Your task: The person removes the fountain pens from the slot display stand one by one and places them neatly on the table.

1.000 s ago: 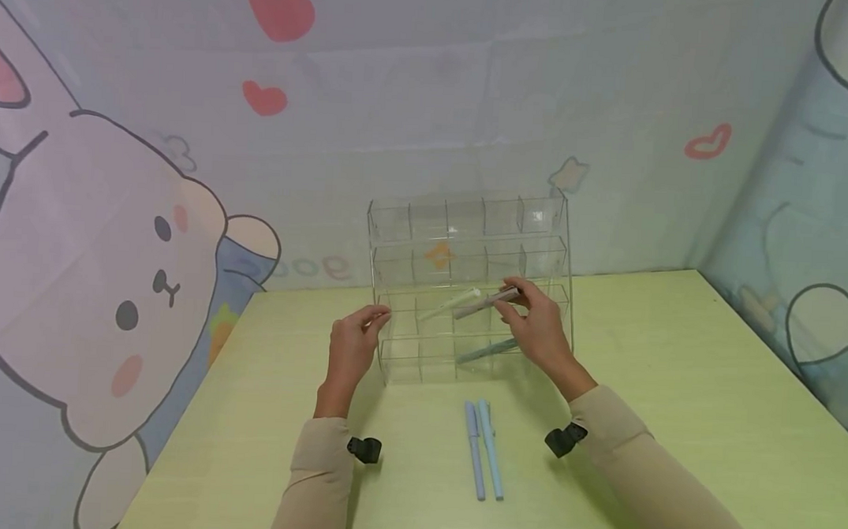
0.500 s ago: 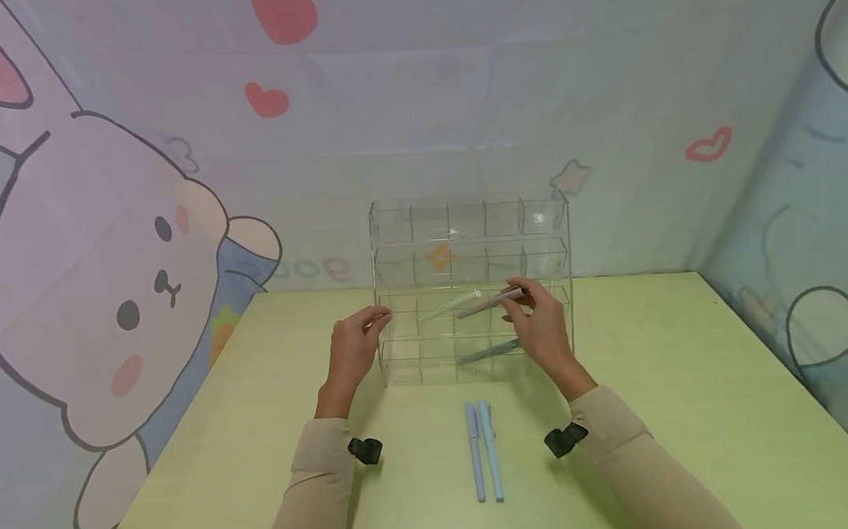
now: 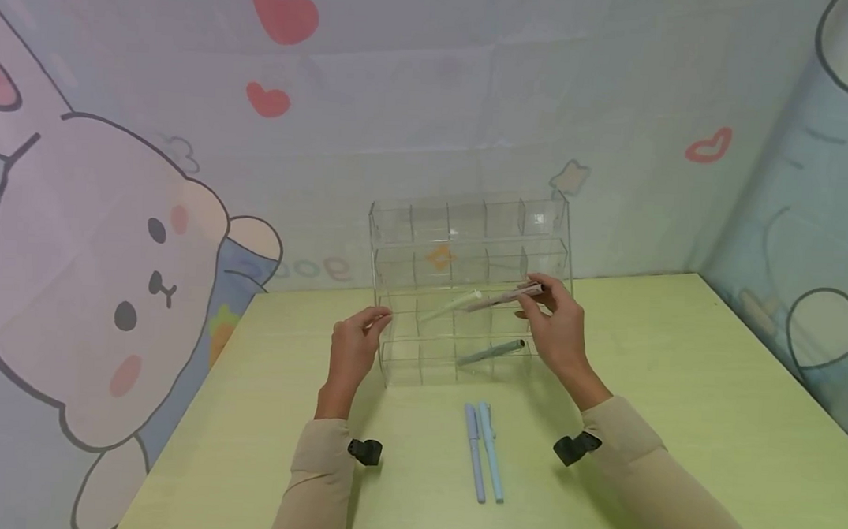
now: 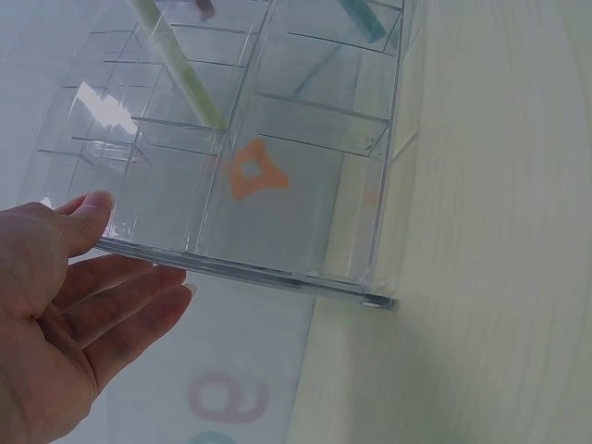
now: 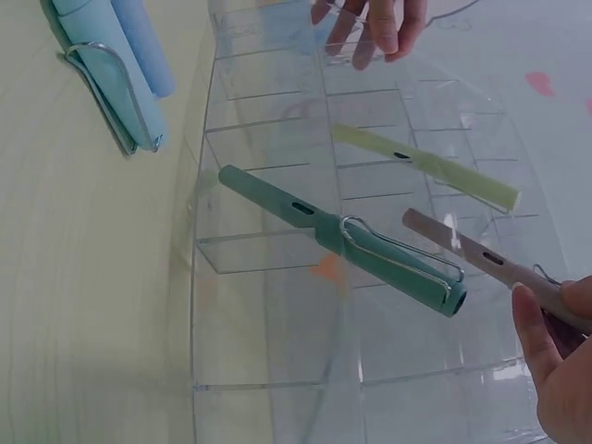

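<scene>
Your right hand [image 3: 556,321] pinches the mauve-grey clip pen [image 3: 504,297] by its cap end between thumb and fingertips. The pen's free end points between 8 and 9 o'clock, at the third row down of the clear tiered rack [image 3: 466,217]; whether it has passed behind the front panel, I can't tell. Your left hand [image 3: 353,342] is at the rack's 8 o'clock side edge, thumb and forefinger seeming to pinch it, the other fingers loosely bent outside the panel. At the held pen's 9 o'clock, near its free end, the yellow-green pen [image 3: 453,305] leans in that row. The teal clip pen [image 3: 491,352] leans in the bottom row at 5 o'clock. The lavender pen [image 3: 476,454] and light-blue clip pen [image 3: 491,453] lie side by side on the table [image 3: 676,346] at 6 o'clock.

Expect your pen to be light, stiff and smooth, likely plastic, so it may twist in a fingertip pinch; the cap end is a sound hold. The rack looks rigid but slick, perhaps brittle: brace it by the side edge, not the thin dividers.
</scene>
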### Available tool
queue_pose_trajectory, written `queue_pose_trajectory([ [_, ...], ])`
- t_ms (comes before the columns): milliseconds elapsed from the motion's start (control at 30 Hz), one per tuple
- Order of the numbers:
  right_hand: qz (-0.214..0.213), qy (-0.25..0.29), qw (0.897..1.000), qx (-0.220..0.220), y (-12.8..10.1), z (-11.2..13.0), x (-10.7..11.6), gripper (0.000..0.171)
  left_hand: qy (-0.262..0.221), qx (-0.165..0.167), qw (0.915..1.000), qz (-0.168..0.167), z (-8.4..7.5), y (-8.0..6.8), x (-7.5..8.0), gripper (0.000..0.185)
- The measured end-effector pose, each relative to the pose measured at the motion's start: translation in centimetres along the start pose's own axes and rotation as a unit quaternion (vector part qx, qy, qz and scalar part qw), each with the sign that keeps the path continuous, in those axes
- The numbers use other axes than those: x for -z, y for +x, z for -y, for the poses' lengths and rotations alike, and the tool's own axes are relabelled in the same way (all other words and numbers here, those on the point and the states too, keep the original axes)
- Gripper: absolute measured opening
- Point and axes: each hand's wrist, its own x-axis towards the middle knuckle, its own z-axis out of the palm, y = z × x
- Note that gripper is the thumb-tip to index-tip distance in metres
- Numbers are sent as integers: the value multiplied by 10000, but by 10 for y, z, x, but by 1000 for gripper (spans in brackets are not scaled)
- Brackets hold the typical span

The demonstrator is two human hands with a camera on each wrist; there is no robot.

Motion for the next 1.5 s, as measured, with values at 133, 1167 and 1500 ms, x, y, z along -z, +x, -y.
queue_pose_trajectory([
  [133, -222, 119, 9991, 349, -4, 5, 8, 42, 14, -39, 10000, 4, 1, 0, -1, 13],
  [1167, -1139, 1512, 9714, 1436, -16, 58, 41, 47, -16, -100, 9999, -10, 0, -1, -1, 12],
  [1500, -1202, 1768, 9563, 1993, -9, 75, 50, 27, 101, -22, 9999, 37, 1, 0, -1, 14],
])
